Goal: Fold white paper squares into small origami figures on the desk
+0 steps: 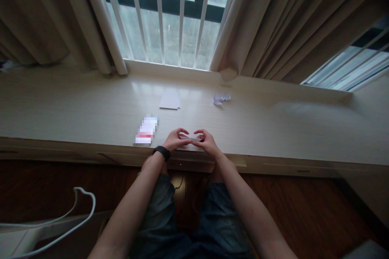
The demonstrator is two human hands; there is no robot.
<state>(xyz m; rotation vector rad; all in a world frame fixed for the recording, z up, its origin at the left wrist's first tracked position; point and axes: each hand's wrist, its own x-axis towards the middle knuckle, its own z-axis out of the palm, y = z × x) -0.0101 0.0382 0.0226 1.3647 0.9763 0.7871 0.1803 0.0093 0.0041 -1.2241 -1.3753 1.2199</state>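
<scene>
My left hand (176, 139) and my right hand (207, 141) meet over the front edge of a pale desk. Between them is a small folded piece of white paper (192, 139), pinched by the fingers of both hands. Its exact folds are too small to make out. Beyond my hands lies a stack of white paper sheets (169, 100). Farther right sit several small folded paper pieces (221, 99), close together. Left of my hands is a phone (146, 130) with a blurred, lit screen.
The long pale desk (273, 125) runs along a barred window (164, 20) with beige curtains (258, 16) on both sides. A black band (161, 153) circles my left wrist. At lower left stands a white-framed object (60, 222) on the dark wooden floor (282, 198).
</scene>
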